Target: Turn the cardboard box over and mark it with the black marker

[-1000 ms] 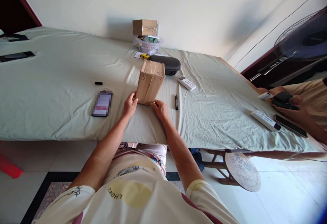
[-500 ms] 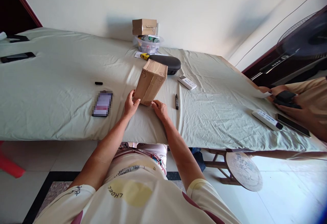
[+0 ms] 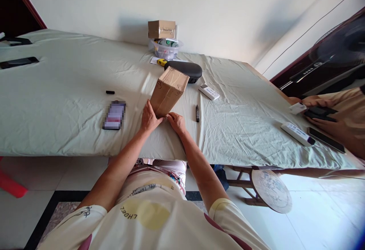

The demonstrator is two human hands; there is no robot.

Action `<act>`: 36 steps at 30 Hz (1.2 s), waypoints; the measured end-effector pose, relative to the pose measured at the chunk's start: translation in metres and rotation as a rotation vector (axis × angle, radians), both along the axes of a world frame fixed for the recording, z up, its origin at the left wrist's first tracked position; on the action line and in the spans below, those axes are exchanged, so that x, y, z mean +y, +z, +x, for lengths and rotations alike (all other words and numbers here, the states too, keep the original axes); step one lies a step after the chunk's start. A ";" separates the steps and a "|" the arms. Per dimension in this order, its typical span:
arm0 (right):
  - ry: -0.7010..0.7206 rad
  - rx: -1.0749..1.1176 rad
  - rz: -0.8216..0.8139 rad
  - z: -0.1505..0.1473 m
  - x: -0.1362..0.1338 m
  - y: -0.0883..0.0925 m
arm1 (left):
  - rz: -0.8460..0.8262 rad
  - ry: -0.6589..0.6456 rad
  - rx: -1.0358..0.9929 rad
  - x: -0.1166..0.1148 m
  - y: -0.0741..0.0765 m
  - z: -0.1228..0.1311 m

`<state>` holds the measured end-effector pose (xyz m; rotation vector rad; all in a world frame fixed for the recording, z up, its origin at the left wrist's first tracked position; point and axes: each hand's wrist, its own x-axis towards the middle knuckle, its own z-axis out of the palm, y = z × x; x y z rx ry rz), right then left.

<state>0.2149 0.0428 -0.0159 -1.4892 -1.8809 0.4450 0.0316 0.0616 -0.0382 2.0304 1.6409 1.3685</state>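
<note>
A brown cardboard box (image 3: 169,92) with pen marks near its top corners stands at the middle of the cloth-covered table. My left hand (image 3: 149,117) is closed round its lower left side, the thumb at the near bottom edge. With bent fingers, my right hand (image 3: 176,121) grips the near bottom corner, thumb close to the left one. Some fingertips are hidden by the box. To the right lies a black marker (image 3: 197,113), and left of my hands a phone (image 3: 114,115) with a blurred screen. A small black cap-like piece (image 3: 110,92) is above the phone.
Behind the box are a black case (image 3: 188,70), a yellow tape measure (image 3: 161,62) and a plastic tub (image 3: 167,50) with another carton (image 3: 161,29) on it. White packs (image 3: 209,92) lie to the right. Another person's hands (image 3: 321,109) hold a dark object at the right edge.
The box has turned slightly, its top swinging right. My left hand has shifted a little right, its fingers now flatter along the side. The other person's hands have moved slightly.
</note>
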 end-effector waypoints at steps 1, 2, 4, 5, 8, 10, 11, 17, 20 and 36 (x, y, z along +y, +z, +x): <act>0.012 -0.005 0.006 -0.001 0.000 0.000 | -0.002 0.007 0.006 -0.001 0.002 0.000; 0.024 -0.008 0.012 -0.001 0.000 0.000 | -0.001 0.011 0.012 -0.002 0.005 0.000; 0.052 -0.010 0.022 -0.002 -0.001 0.001 | 0.007 0.014 0.026 -0.005 0.009 -0.001; 0.067 -0.009 0.027 -0.002 -0.002 0.001 | 0.013 0.014 0.034 -0.006 0.011 -0.001; 0.116 -0.011 0.037 -0.002 -0.002 0.002 | 0.028 0.014 0.054 -0.009 0.016 -0.001; 0.145 -0.014 0.044 -0.002 -0.002 0.001 | 0.024 0.022 0.063 -0.011 0.019 0.000; 0.155 -0.015 0.046 -0.002 -0.001 0.001 | 0.019 0.030 0.068 -0.012 0.020 0.001; 0.136 -0.010 0.032 -0.003 0.000 0.000 | 0.004 0.084 0.093 -0.013 0.022 0.004; 0.134 0.011 0.023 -0.004 -0.001 0.002 | 0.047 0.086 0.060 -0.010 0.018 0.006; -0.049 0.635 0.116 0.017 -0.004 0.014 | 0.155 -0.016 0.041 -0.003 0.011 -0.001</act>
